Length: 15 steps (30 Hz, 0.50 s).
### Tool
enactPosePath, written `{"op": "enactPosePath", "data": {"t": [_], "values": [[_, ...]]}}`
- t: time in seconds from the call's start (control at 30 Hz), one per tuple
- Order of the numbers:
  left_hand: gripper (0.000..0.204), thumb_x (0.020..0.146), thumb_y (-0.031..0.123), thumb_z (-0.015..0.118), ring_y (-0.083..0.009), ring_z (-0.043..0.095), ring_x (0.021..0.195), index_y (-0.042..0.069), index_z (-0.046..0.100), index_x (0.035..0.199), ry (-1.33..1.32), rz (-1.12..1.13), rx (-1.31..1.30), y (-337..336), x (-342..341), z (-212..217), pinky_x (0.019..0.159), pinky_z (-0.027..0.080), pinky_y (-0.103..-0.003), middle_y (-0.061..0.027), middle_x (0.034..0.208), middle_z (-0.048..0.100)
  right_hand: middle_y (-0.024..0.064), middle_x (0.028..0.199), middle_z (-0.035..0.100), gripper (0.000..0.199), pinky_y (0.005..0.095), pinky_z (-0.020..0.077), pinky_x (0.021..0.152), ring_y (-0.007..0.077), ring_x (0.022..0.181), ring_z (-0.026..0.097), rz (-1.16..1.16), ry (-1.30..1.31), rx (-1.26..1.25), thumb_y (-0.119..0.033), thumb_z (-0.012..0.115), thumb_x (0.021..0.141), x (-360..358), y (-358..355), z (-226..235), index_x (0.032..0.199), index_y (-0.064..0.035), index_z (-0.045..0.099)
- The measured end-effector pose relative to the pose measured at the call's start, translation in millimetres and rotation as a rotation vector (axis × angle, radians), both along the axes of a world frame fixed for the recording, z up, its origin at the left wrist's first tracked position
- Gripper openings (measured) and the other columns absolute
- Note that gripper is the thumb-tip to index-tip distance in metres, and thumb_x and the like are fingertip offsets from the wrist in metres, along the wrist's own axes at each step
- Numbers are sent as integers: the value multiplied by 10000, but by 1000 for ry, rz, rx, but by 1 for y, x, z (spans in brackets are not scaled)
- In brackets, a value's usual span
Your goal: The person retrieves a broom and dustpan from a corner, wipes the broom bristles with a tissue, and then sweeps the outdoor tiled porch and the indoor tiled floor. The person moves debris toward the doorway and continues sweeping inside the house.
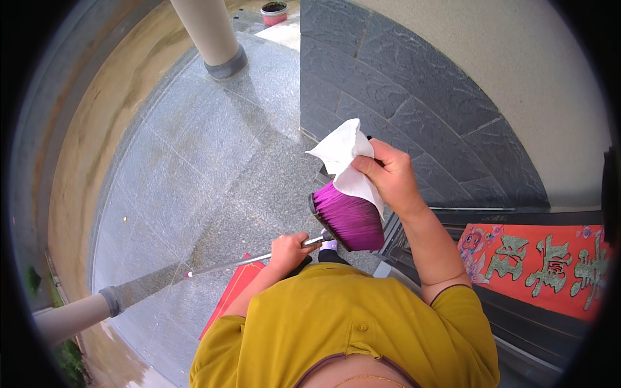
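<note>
A broom (349, 221) with purple bristles and a dark head is held up in front of my chest, bristles to the right. My left hand (288, 253) is wrapped round its silver handle close to the head; the handle runs off to the left and ends in a pink tip. In my right hand (392, 176) a white tissue or cloth (350, 155) is pinched between thumb and fingers. Its lower part lies against the upper edge of the bristles. A small dark thing shows behind the right fingers, too hidden to name.
Grey stone paving (194, 161) spreads to the left, with a round pillar (208, 32) at the top and another pillar (77, 317) at lower left. Slate wall cladding (401, 97) rises ahead. A red banner (537, 268) hangs at right. A pink pot (275, 14) stands far off.
</note>
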State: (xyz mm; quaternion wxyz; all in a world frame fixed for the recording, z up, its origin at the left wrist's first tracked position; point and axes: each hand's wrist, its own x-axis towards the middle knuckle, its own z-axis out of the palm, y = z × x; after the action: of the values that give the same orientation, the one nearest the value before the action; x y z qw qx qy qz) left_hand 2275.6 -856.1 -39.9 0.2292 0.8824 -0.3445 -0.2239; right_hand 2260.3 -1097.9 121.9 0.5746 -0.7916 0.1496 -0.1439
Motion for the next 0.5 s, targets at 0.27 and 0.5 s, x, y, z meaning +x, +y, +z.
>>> {"op": "enactPosePath", "data": {"t": [0.27, 0.5], "values": [[406, 723, 499, 614, -304, 567, 521, 114, 536, 622, -148, -109, -107, -13, 8, 13, 438, 418, -412, -98, 524, 541, 47, 882, 623, 249, 247, 460, 681, 117, 763, 579, -358, -89, -21, -153, 626, 826, -19, -60, -76, 1015, 9, 606], [396, 721, 490, 619, -303, 565, 520, 112, 537, 631, -188, -84, -37, -11, 13, 1, 443, 419, -420, -94, 534, 547, 79, 1002, 596, 347, 272, 451, 767, 138, 870, 574, -785, -330, 471, -214, 552, 880, -44, -105, -24, 1125, 28, 512]]}}
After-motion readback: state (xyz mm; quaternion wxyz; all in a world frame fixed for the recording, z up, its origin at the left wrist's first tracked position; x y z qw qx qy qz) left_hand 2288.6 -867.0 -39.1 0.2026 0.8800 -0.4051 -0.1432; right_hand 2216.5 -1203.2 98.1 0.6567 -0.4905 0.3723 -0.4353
